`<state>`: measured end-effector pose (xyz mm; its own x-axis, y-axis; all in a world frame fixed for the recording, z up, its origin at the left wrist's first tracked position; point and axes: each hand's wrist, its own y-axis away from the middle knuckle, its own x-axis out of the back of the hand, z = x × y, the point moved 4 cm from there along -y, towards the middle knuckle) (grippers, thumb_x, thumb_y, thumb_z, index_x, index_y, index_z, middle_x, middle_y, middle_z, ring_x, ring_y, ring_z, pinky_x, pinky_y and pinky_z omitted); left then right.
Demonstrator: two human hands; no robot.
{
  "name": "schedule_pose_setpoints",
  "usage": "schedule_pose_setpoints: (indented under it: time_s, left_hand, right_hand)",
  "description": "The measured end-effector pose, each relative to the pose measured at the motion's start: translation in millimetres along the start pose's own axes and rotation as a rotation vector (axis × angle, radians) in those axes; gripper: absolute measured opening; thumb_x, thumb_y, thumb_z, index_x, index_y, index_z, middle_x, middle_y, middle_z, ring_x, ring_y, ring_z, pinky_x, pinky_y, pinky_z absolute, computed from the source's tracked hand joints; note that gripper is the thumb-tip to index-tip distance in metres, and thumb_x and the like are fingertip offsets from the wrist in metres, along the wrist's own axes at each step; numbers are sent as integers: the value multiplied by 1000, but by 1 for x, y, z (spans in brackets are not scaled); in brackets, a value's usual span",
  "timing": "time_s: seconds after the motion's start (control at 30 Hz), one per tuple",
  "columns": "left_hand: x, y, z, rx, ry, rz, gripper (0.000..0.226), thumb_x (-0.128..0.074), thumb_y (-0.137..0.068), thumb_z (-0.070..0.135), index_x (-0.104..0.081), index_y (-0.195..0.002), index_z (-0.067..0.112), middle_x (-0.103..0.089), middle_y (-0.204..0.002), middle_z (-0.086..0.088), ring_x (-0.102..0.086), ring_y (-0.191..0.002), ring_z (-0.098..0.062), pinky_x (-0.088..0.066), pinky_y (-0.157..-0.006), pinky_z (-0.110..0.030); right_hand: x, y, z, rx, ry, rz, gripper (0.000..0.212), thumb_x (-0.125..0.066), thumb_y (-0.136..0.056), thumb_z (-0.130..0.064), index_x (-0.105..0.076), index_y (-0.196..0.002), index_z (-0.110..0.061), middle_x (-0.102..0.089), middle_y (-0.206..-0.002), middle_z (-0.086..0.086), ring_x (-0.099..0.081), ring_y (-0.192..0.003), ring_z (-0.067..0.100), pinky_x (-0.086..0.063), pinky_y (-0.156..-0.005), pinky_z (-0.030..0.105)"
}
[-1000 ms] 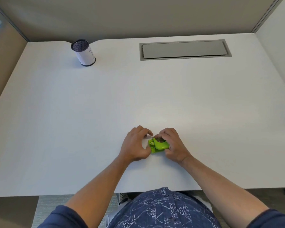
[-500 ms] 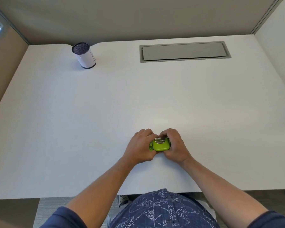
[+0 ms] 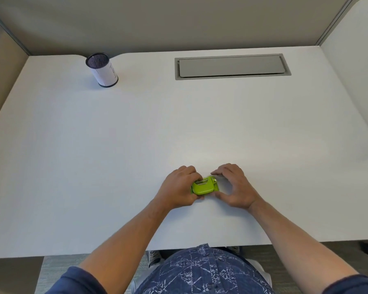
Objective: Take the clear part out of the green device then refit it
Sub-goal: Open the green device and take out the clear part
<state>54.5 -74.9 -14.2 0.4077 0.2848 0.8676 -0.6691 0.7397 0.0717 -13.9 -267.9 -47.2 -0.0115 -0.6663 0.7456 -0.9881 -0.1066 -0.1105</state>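
Note:
The small lime-green device (image 3: 202,186) lies on the white desk (image 3: 179,128) near the front edge. A metal slot shows on its top. My left hand (image 3: 177,187) is closed around its left end. My right hand (image 3: 235,185) sits at its right end, thumb and fingers curved apart. A faint clear part (image 3: 216,181) sticks out of the device's right end, between them. Most of the clear part is hard to make out against the desk.
A mesh pen cup with a white paper wrap (image 3: 102,70) stands at the back left. A grey cable hatch (image 3: 232,66) is set into the desk at the back. Partition walls enclose the desk on three sides.
Both hands were pressed together over the device. My right hand has since drawn away to the right, uncovering the green body, while my left hand keeps hold of the left end.

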Motion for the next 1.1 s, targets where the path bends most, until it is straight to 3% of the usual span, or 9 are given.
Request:
schedule_pose_setpoints:
  time_s: [0.27,0.4,0.63,0.97,1.1]
  left_hand:
    - [2,-5,8,-52,-111,-75,51,-79,-75,50,-67,-116,23,-62,-102,4,-57,-90,-22,-46,-78,-35]
    - [2,-7,12,-87,-186,-83,48,-76,-77,48,-66,-116,22,-62,-103,3,-58,-87,-24,-44,-73,-33]
    - [3,-15,17,-111,-280,-136,46,-78,-77,45,-63,-115,22,-63,-106,3,-58,-87,-23,-41,-72,-31]
    - [5,-16,11,-56,-290,-124,48,-79,-76,47,-61,-115,27,-64,-109,8,-61,-91,-22,-34,-66,-29]
    - [5,-14,8,-33,-278,-108,47,-78,-76,47,-60,-115,29,-63,-109,9,-60,-90,-21,-34,-65,-28]
  right_hand:
    - [6,9,9,-22,15,-6,58,-85,-72,-45,-66,-124,-27,-52,-114,-10,-49,-111,11,-35,-103,30]
    - [6,9,7,-17,26,-12,58,-84,-74,-46,-66,-126,-30,-50,-115,-12,-47,-110,10,-32,-104,25]
    - [7,9,7,-18,13,-8,57,-85,-71,-46,-68,-123,-29,-51,-113,-11,-48,-109,13,-37,-101,34]
    - [7,6,10,-66,-7,-37,58,-82,-71,-53,-66,-123,-35,-50,-111,-14,-45,-109,10,-33,-101,24]
    - [7,6,9,-72,-18,-39,58,-82,-71,-53,-67,-123,-34,-50,-110,-14,-45,-109,11,-34,-101,27]
